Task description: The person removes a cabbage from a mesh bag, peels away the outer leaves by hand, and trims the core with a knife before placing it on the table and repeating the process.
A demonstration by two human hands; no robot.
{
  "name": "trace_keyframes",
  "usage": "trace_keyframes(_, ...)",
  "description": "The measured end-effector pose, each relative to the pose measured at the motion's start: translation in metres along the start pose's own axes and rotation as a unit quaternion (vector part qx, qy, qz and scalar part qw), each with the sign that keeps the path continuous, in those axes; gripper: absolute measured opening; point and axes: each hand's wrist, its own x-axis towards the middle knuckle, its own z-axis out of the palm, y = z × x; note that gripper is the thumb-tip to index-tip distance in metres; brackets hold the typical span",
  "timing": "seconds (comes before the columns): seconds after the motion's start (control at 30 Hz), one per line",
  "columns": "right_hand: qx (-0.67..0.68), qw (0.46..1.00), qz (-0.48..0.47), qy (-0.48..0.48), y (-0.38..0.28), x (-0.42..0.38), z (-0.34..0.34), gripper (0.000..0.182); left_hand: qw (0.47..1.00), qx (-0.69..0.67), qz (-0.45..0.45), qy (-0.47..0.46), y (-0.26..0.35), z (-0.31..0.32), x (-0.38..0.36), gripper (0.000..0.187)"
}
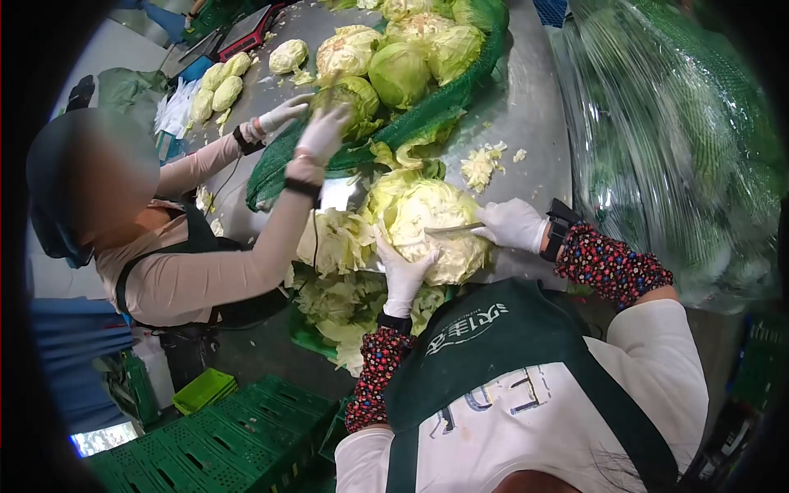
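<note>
A large pale cabbage (427,215) sits at the near edge of the metal table, its outer leaves partly loosened. My left hand (403,275), in a white glove, presses against its near left side with thumb and fingers spread around it. In my gloved right hand (511,224) is a knife (452,229), its blade lying across the cabbage's cut face. Cut leaves (335,241) lie left of the cabbage, and trimmed scraps (482,167) lie beyond it.
Several whole cabbages (400,74) rest in a green mesh bag (427,115). A co-worker's gloved hands (324,131) are beside them. Plastic-wrapped produce (670,156) stands at right. Leaves fill a green container (311,337) below the edge; green crates (205,444) stand lower left.
</note>
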Motion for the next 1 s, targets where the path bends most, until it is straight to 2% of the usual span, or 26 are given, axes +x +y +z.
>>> trace_keyframes(0.27,-0.015,1.000,0.010,0.020,0.010,-0.001,0.015,0.032,1.000,0.019,-0.006,-0.011,0.007,-0.003,0.000,0.124)
trace_keyframes(0.37,-0.009,0.997,0.006,0.078,0.009,0.000,0.024,0.031,1.000,0.025,-0.002,-0.015,0.003,-0.002,0.001,0.124)
trace_keyframes(0.47,0.036,0.989,0.046,0.134,0.007,0.001,0.046,0.030,0.999,0.042,-0.002,-0.012,0.005,-0.002,-0.001,0.123)
trace_keyframes(0.53,0.097,0.967,0.107,0.210,0.003,0.006,0.053,0.030,0.999,0.044,-0.013,-0.015,0.006,-0.001,-0.002,0.122)
trace_keyframes(0.73,0.150,0.958,0.174,0.170,0.007,0.018,0.044,0.030,0.996,0.084,0.028,0.018,0.006,0.013,-0.002,0.127)
trace_keyframes(0.77,0.144,0.964,0.195,0.112,0.010,0.022,0.038,0.031,0.995,0.093,0.010,0.027,0.009,0.015,-0.003,0.127)
trace_keyframes(0.8,0.143,0.963,0.196,0.114,0.021,0.031,0.055,0.031,0.994,0.103,-0.008,0.035,0.011,0.018,-0.005,0.128)
trace_keyframes(0.87,0.026,0.940,0.179,0.288,0.053,0.058,0.097,0.039,0.994,0.099,0.009,0.048,0.012,0.024,-0.013,0.128)
trace_keyframes(0.9,0.125,0.931,0.277,0.203,0.060,0.069,0.075,0.044,0.993,0.095,0.023,0.067,0.013,0.028,-0.017,0.128)
trace_keyframes(0.93,0.223,0.896,0.365,0.116,0.062,0.084,0.050,0.050,0.992,0.096,0.027,0.073,0.020,0.029,-0.018,0.128)
trace_keyframes(0.97,0.181,0.923,0.328,0.090,0.068,0.091,0.059,0.058,0.984,0.162,0.015,0.074,0.032,0.024,-0.020,0.127)
trace_keyframes(1.0,0.189,0.925,0.325,0.056,0.072,0.097,0.068,0.057,0.971,0.229,0.003,0.071,0.043,0.016,-0.022,0.126)
